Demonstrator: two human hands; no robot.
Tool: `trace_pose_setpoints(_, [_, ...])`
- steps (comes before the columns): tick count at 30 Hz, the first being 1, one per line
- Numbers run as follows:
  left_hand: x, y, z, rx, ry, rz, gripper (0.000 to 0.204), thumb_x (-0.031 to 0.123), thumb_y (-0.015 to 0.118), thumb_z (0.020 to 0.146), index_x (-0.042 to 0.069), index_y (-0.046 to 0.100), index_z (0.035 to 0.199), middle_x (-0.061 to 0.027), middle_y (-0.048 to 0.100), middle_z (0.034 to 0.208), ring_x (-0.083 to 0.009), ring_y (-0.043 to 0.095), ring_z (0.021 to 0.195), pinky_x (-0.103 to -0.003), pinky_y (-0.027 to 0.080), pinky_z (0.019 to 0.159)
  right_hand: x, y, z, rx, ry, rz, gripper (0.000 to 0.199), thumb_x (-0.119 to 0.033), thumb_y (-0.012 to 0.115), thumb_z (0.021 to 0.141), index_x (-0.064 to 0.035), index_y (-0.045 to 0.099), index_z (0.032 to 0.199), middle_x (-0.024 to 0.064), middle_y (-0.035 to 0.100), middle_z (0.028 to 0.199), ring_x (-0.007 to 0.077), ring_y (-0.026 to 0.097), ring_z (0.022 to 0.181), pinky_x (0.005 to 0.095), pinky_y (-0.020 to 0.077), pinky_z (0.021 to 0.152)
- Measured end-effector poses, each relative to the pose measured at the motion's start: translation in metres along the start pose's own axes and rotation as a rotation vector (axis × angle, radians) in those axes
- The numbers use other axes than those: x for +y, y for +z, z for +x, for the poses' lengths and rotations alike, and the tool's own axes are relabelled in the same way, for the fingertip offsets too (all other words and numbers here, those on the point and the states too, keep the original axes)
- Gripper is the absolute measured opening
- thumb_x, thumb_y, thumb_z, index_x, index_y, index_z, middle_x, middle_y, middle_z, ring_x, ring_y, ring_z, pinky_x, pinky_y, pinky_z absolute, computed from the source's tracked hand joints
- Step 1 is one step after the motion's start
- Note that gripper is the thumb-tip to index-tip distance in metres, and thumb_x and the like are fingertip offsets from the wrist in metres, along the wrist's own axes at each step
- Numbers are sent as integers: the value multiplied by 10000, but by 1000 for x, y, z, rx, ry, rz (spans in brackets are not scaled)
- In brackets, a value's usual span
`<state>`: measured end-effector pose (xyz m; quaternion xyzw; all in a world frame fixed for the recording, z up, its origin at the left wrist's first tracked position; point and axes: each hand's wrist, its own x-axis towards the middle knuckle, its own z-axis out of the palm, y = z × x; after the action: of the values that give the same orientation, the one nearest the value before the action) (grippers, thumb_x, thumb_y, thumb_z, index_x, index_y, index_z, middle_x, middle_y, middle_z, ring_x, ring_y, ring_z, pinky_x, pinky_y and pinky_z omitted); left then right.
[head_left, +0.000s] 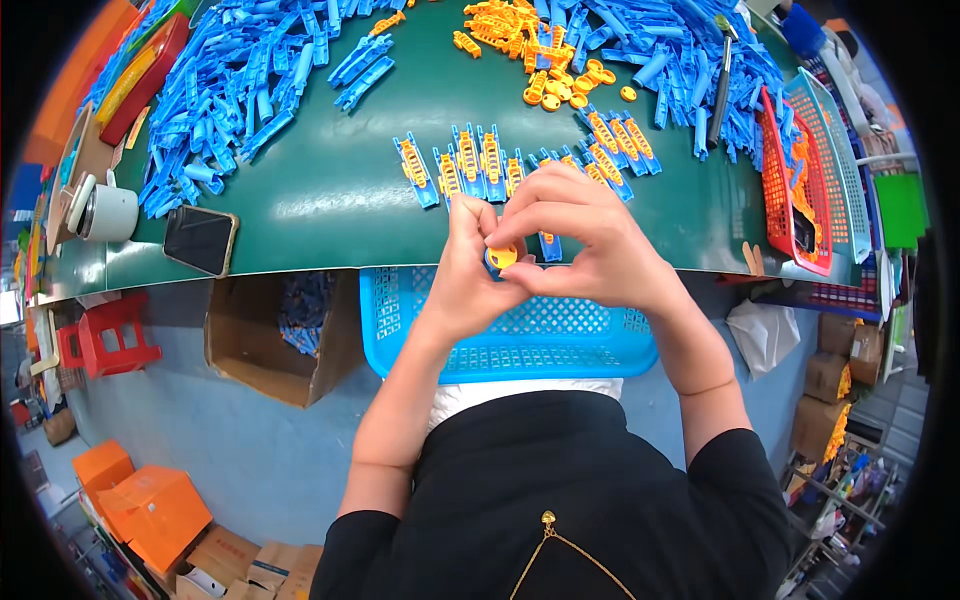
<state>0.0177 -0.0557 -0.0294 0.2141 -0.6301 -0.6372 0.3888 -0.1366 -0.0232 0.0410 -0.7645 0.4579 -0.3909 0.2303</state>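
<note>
Both my left hand (470, 275) and right hand (590, 235) pinch a small orange plastic piece (502, 256) past the green table mat's edge (300, 255), over the blue plastic basket (520, 345); assembled blue-and-orange strips (480, 160) sit just behind.

head-worn fisheye, looking down (close) at hands (540, 250)

Bright even overhead light, soft glare on green tabletop (330, 190), fisheye-bent edges, dark rim

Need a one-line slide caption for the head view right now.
Left hand and right hand pinch a small orange-and-blue plastic part above a blue basket, at the green table edge.
</note>
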Motion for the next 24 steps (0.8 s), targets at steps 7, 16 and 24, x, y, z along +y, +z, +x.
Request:
trace_pose_setpoints(7, [-1, -4, 2, -19, -100, -100, 545, -52, 707, 626, 100, 253, 885, -30, 390, 819, -98, 500, 740, -247, 451, 644, -1, 1, 4, -27, -40, -44, 279, -59, 740, 571, -75, 686, 844, 40, 602, 821, 211, 554, 787, 312, 430, 699])
trace_pose_setpoints(16, [9, -1, -7, 11, -96, -161, 508, 482, 418, 802, -10, 471, 920, -88, 508, 856, -148, 487, 795, -270, 394, 741, 1, 3, 2, 42, -50, -85, 274, -72, 748, 578, -100, 688, 844, 18, 566, 805, 214, 511, 815, 318, 425, 701])
trace_pose_setpoints(24, [1, 8, -5, 122, 9, -75, 474, 437, 359, 848, -18, 485, 806, -66, 470, 737, -132, 454, 696, -261, 360, 620, 4, 9, -3, 77, -15, -42, 272, -71, 750, 588, -117, 693, 851, 4, 528, 763, 200, 466, 813, 305, 404, 706])
